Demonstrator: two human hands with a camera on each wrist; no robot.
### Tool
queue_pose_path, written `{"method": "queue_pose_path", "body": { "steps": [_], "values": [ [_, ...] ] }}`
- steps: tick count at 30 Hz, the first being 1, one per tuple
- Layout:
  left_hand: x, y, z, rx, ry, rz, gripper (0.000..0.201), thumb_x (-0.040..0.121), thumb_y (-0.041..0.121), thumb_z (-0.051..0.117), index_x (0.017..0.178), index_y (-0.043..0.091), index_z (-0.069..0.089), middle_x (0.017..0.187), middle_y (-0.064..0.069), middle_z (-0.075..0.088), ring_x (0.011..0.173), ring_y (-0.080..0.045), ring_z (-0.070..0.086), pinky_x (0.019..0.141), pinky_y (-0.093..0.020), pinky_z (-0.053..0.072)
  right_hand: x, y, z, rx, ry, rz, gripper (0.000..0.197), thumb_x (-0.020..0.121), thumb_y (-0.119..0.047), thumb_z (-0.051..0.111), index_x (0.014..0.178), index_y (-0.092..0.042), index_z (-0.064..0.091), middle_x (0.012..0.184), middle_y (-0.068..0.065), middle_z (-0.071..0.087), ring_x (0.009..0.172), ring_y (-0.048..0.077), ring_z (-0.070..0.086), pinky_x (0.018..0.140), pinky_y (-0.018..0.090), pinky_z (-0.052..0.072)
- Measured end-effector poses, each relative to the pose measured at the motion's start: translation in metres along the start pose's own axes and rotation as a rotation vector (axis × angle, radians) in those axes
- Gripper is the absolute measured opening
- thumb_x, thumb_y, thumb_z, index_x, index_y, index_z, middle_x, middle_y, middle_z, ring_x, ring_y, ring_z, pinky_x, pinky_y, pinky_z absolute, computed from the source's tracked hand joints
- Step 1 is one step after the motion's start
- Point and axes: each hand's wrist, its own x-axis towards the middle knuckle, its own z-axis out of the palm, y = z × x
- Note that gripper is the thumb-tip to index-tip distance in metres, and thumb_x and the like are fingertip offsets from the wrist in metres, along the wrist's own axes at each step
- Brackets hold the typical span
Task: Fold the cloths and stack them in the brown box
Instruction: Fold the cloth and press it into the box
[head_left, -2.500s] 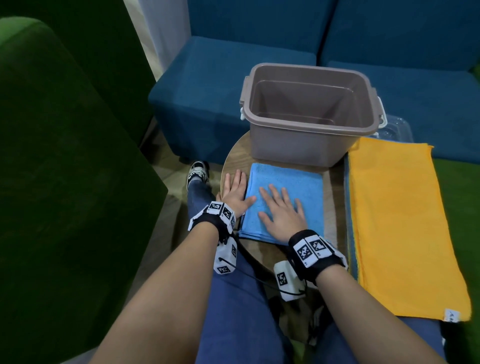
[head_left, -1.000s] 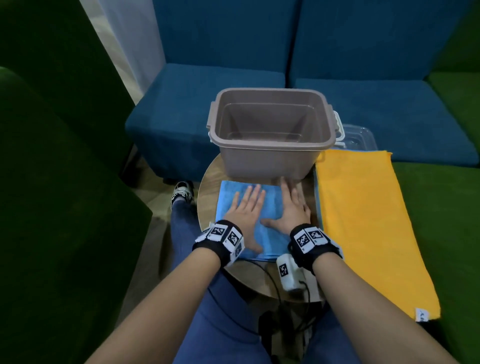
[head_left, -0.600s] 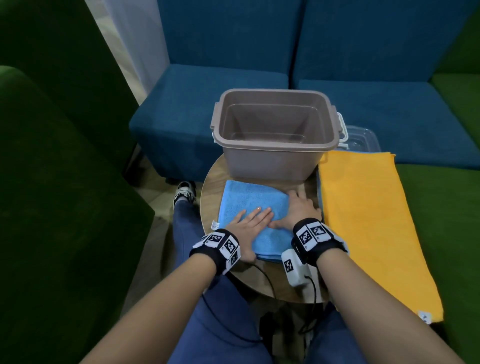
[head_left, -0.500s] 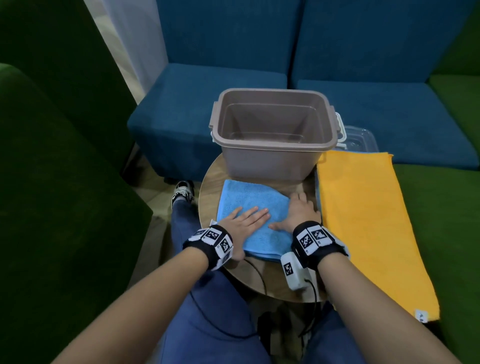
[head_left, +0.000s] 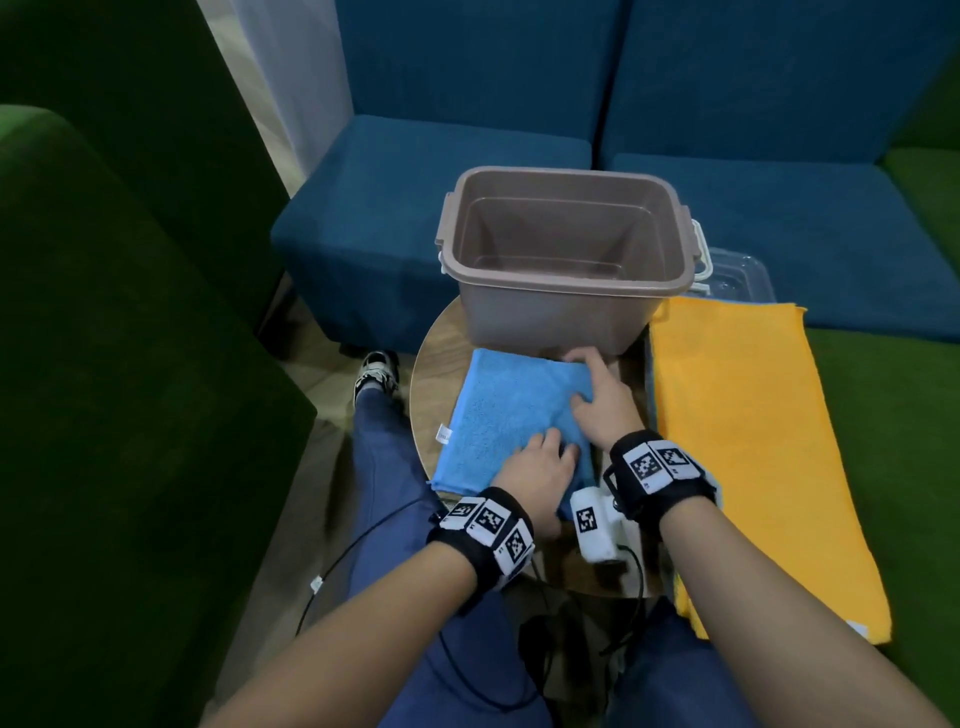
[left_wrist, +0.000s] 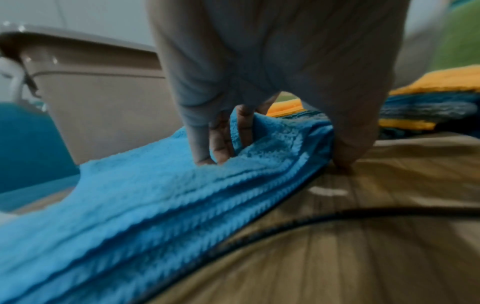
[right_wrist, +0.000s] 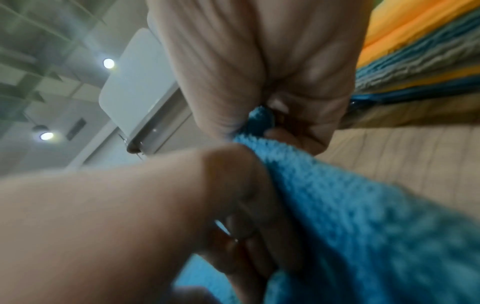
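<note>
here, both hands (head_left: 540, 467) pinching blue cloth (head_left: 498, 410)

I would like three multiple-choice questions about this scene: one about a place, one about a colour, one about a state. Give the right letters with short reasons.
1. Where does the blue cloth lie?
A. inside the box
B. on the round table, in front of the brown box
C. on the floor

2. What colour is the top cloth of the pile at the right?
A. orange
B. red
C. white

3. What is in the brown box?
A. two cloths
B. one cloth
C. nothing

Answers: 1 B, the cloth rests on the table below the box. 2 A, the top layer is orange. 3 C, the bare bottom shows.
</note>
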Motion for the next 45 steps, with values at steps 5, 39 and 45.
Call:
{"method": "queue_pose_path", "body": {
  "steps": [5,39,45],
  "values": [
    [0.004,-0.003,-0.001,0.104,-0.022,0.081,0.055,0.08,0.012,0.069,0.128,0.005,0.043,0.133,-0.015,0.035,0.118,-0.031,0.041,0.087,-0.04,0.048,-0.022,0.018,-0.009,-0.064,0.085,0.062,0.032,0.089,0.003,0.045,0.106,-0.024,0.048,0.103,0.011,0.048,0.078,0.029,0.054,0.07,0.038,0.046],
    [-0.02,-0.126,-0.005,-0.793,0.401,-0.64,0.047,0.095,0.049,0.037,0.067,0.012,0.047,0.08,-0.013,0.058,0.093,-0.038,0.057,0.089,-0.044,0.043,-0.046,0.016,0.031,0.344,0.078,0.024,0.022,0.101,-0.025,0.05,0.118,-0.017,0.06,0.11,-0.006,0.065,0.105,0.009,0.06,0.085,0.022,0.047],
    [0.008,-0.121,-0.007,-0.523,0.293,-0.841,0.045,0.1,0.032,0.031,0.102,0.002,0.064,0.106,-0.021,0.065,0.1,-0.037,0.058,0.091,-0.039,0.039,-0.022,0.011,0.05,-0.122,0.202,0.171,0.033,0.103,-0.032,0.038,0.105,-0.004,0.055,0.091,0.016,0.063,0.089,0.036,0.06,0.065,0.035,0.036]
  ]
}}
